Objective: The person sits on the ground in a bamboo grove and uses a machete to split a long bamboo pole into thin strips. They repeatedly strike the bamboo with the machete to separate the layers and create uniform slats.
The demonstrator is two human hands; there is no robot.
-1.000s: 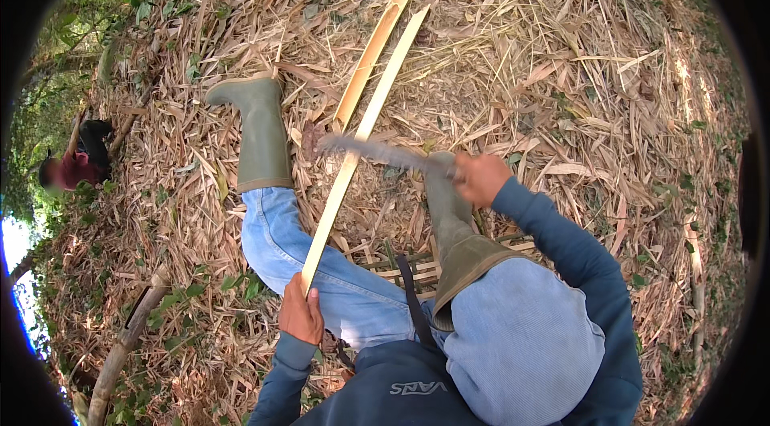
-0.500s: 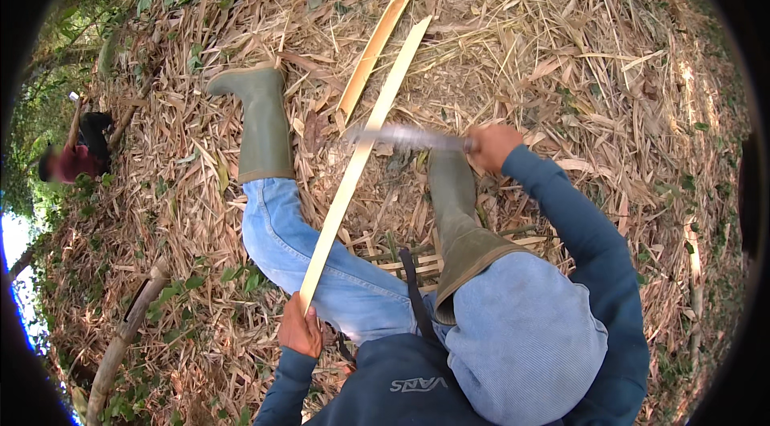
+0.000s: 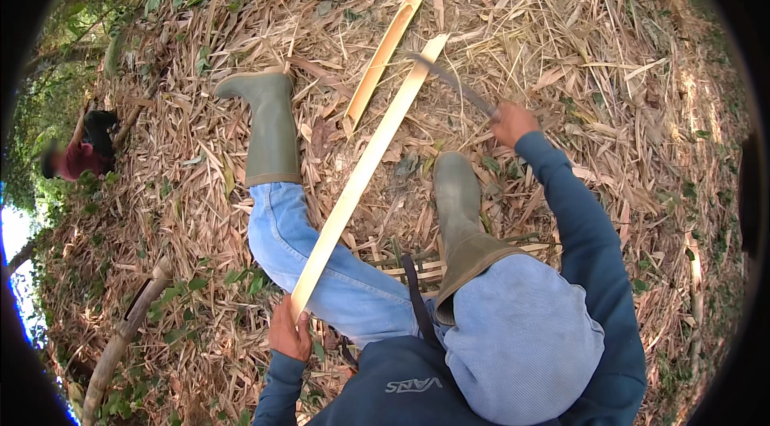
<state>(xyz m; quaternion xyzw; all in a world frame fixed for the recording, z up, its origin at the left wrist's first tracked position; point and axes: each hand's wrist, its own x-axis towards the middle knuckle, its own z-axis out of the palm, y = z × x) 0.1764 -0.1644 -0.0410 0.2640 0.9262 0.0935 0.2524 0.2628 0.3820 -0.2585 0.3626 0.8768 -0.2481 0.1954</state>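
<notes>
A long pale bamboo strip [image 3: 361, 177] slants from my left hip up across my left thigh, its far end pointed. My left hand [image 3: 289, 331] grips its near end, fingers wrapped round it. In my right hand [image 3: 513, 123] is the handle of a machete [image 3: 459, 87], its dark blade reaching left to the strip's far tip. Whether the blade touches the strip I cannot tell. Just beyond lies a split bamboo length [image 3: 393, 37], hollow side up, running to the top edge.
My legs are spread, in green rubber boots [image 3: 271, 133]. Several cut strips [image 3: 425, 269] lie beneath my knees. A log [image 3: 124, 338] rests at the lower left among leaves. Dry bamboo litter covers the ground. Another person [image 3: 80, 155] sits far left.
My right hand has carried the machete farther away and right, from mid-strip to its far tip. My left hand and the near end have shifted slightly left and nearer.
</notes>
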